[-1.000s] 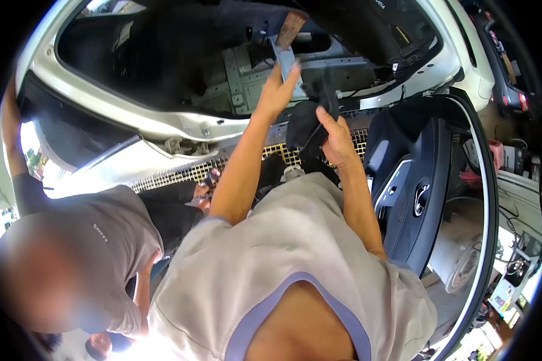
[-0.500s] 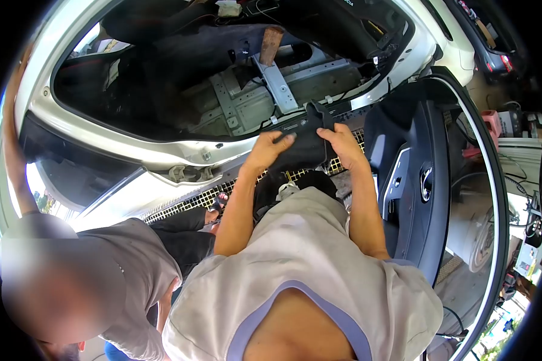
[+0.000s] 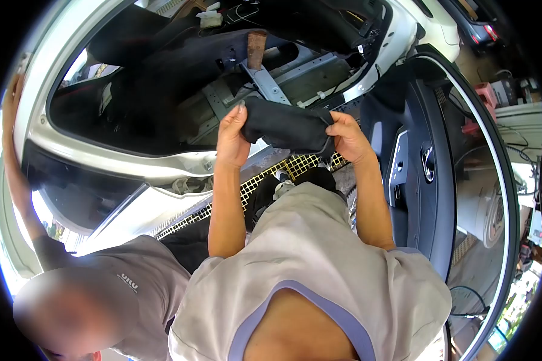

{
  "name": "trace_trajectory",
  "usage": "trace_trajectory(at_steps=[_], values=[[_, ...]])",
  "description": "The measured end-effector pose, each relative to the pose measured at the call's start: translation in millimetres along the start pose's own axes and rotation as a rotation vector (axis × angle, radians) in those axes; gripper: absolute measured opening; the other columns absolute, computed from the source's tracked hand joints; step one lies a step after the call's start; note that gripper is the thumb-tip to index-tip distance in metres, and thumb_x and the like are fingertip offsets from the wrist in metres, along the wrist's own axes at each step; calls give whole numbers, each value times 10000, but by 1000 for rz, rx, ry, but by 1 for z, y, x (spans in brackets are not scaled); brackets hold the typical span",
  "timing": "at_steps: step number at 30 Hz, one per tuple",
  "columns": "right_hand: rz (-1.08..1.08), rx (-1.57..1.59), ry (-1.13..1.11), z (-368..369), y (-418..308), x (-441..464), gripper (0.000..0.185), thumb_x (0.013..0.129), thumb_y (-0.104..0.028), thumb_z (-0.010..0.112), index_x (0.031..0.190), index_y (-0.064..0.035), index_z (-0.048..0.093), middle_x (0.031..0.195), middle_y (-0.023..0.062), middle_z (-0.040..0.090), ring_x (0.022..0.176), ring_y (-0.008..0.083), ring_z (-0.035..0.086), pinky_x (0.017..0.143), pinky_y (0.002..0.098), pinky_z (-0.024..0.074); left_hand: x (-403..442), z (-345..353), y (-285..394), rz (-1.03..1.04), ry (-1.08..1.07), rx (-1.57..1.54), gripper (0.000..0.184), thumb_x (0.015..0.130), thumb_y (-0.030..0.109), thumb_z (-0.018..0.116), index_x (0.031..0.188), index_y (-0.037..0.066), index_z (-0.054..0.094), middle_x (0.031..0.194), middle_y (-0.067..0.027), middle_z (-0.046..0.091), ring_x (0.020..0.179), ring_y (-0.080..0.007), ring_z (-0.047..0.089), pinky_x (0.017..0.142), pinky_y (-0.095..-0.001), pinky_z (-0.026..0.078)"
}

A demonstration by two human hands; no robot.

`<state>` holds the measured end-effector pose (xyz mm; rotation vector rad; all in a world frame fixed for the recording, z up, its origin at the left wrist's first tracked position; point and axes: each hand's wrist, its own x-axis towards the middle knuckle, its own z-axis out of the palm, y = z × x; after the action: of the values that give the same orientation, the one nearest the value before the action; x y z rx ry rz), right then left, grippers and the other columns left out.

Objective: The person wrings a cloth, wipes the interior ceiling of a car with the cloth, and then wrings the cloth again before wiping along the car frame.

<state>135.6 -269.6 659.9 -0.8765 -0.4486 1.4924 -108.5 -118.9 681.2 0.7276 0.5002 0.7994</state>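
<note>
Between my two hands, level in front of my body, is a black soft-looking piece (image 3: 288, 125), roughly oblong with rounded ends; its exact kind I cannot tell. My left hand (image 3: 233, 135) grips its left end, thumb up along the edge. At the right end my right hand (image 3: 349, 137) pinches a corner, fingers partly hidden behind it. Beyond the piece lies the car's stripped floor, with a metal crossmember (image 3: 270, 85) and a brown wooden-looking block (image 3: 256, 50) on it.
An open car door (image 3: 424, 174) stands close on my right. The white door sill (image 3: 174, 161) crosses in front, above a yellow-edged grating (image 3: 253, 185). At my left sits another person (image 3: 150, 271), one arm raised to the car body.
The black piece has been lifted and turned broadside, spread wider between my hands. My left hand has moved left and up to its end; both hands still hold it.
</note>
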Motion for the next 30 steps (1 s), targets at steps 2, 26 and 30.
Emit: trace_trajectory(at_steps=[2,26,30], values=[[-112,180,-93,20,-12,-1,512,858,-85,623,1347,54,557,1240,140,685,1116,224,677,1027,377,509,1,7,6,46,-51,-11,328,998,250,658,1220,8,639,1153,-80,708,1061,-178,667,981,-333,512],[146,-796,545,-84,74,-4,180,825,-45,605,983,-3,682,738,-2,588,647,105,529,596,284,432,5,-78,-77,-279,120,840,284,989,262,690,985,-20,718,793,41,612,735,-64,476,663,-263,405],[87,-1063,702,-92,69,-6,369,756,51,572,1107,10,676,803,67,650,728,171,616,698,313,490,4,-59,-85,-268,226,645,227,976,238,717,991,13,736,767,75,592,679,-21,430,606,-218,339]])
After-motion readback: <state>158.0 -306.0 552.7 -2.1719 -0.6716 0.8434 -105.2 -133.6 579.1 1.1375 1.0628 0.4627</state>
